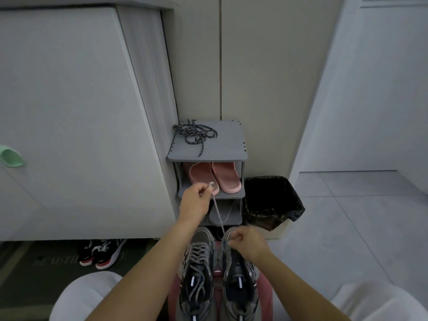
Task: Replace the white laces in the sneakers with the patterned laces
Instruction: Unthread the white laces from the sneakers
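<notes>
Sneakers (199,272) before shoe rack (223,141) and bin (273,201); left fingers (203,189) pinch white lace (218,213), right fingers (235,237) grip one.

Home entryway: shoe rack (231,156), pink slippers (215,178), lined bin (273,202).

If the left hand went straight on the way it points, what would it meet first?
Probably the left pink slipper on the shoe rack, just beyond the left hand; depth is unclear.
</notes>
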Available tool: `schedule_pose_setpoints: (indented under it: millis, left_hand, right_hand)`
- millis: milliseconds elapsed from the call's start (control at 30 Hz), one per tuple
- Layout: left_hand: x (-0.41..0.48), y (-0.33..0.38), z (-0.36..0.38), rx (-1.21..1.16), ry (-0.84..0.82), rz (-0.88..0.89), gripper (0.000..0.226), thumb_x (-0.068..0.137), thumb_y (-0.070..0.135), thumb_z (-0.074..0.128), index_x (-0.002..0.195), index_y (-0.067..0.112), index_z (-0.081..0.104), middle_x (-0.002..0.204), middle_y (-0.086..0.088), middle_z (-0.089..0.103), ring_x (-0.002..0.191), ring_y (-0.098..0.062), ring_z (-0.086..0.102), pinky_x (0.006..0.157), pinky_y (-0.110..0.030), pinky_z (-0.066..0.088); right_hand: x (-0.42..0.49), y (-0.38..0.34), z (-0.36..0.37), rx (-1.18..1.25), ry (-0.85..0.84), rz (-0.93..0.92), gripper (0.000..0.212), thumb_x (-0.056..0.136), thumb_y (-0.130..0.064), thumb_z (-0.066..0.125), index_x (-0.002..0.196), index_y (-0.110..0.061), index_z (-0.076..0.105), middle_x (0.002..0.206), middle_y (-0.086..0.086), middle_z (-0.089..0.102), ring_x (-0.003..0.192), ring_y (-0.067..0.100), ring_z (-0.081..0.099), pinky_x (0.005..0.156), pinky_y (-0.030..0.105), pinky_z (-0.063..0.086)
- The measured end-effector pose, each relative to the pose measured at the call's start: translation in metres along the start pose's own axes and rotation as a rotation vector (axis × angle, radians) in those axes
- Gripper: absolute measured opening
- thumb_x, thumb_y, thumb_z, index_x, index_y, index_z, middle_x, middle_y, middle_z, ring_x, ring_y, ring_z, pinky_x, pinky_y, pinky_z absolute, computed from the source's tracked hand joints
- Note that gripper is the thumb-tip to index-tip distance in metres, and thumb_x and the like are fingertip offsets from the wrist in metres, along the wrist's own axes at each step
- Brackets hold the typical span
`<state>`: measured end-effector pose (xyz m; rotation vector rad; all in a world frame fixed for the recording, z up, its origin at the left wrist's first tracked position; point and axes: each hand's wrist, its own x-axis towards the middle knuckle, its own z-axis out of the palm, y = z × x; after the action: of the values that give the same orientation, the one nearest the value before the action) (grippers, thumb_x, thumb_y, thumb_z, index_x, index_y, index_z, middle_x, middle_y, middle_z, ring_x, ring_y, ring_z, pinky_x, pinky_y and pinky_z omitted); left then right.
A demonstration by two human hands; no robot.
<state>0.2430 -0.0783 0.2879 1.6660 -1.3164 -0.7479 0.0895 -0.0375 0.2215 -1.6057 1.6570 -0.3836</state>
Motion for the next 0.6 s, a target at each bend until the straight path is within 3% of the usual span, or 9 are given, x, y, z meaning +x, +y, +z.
schedule_pose_setpoints:
  millis: [67,167,267,367,467,533,600]
  left_hand:
    - [0.001,0.008,-0.007,-0.044,0.039,0.031,0.016,0.092,0.024,0.057,0.08,0.015,0.062,0.072,-0.001,0.062,0.07,-0.019,0.061,0.07,-0.031,0.051]
    - [0.003,0.026,-0.018,-0.058,0.07,0.095,0.013,0.094,0.014,0.052,0.086,0.009,0.061,0.071,-0.001,0.057,0.06,-0.006,0.052,0.052,-0.011,0.043]
    - [0.012,0.039,-0.027,-0.016,0.135,0.178,0.014,0.094,0.012,0.052,0.085,0.01,0.062,0.073,0.002,0.056,0.064,-0.003,0.05,0.056,-0.013,0.042]
    - [0.023,0.045,-0.03,-0.015,0.176,0.161,0.015,0.095,0.019,0.051,0.087,0.012,0.061,0.077,0.002,0.058,0.066,-0.007,0.051,0.065,-0.022,0.039]
    - [0.029,0.049,-0.028,-0.071,0.141,0.131,0.019,0.096,0.021,0.049,0.085,0.009,0.058,0.072,0.0,0.056,0.066,-0.014,0.049,0.064,-0.027,0.039]
    - [0.027,0.051,-0.025,-0.088,0.107,0.108,0.018,0.096,0.019,0.049,0.086,0.008,0.059,0.073,-0.002,0.059,0.067,-0.016,0.051,0.062,-0.024,0.04]
    - [0.025,0.052,-0.022,-0.115,0.09,0.083,0.019,0.095,0.018,0.049,0.091,0.005,0.062,0.086,-0.009,0.066,0.077,-0.02,0.059,0.072,-0.028,0.046]
  right_hand:
    - [-0.005,0.008,0.007,-0.102,-0.007,0.055,0.032,0.083,-0.036,0.065,0.102,-0.011,0.063,0.091,-0.001,0.061,0.09,0.02,0.061,0.08,0.031,0.05]
    - [-0.014,0.019,0.013,-0.192,0.064,0.101,0.054,0.077,-0.059,0.061,0.111,-0.017,0.059,0.114,0.005,0.054,0.106,0.02,0.052,0.089,0.032,0.048]
    - [-0.021,0.029,0.019,-0.232,0.046,0.145,0.08,0.067,-0.076,0.058,0.123,-0.02,0.05,0.124,0.004,0.043,0.118,0.023,0.044,0.096,0.034,0.043]
    - [-0.025,0.033,0.027,-0.146,-0.016,0.153,0.095,0.059,-0.079,0.06,0.136,-0.028,0.04,0.129,0.004,0.042,0.122,0.024,0.043,0.101,0.038,0.043]
    - [-0.026,0.029,0.028,-0.197,-0.029,0.129,0.094,0.059,-0.079,0.059,0.136,-0.03,0.039,0.131,0.004,0.043,0.123,0.024,0.042,0.101,0.037,0.042]
    - [-0.021,0.02,0.023,-0.204,0.022,0.108,0.08,0.066,-0.073,0.06,0.129,-0.025,0.047,0.126,0.005,0.046,0.118,0.024,0.045,0.098,0.036,0.044]
    - [-0.011,0.007,0.015,-0.136,0.074,0.081,0.064,0.075,-0.06,0.064,0.126,-0.023,0.051,0.125,0.006,0.049,0.115,0.024,0.051,0.096,0.034,0.045]
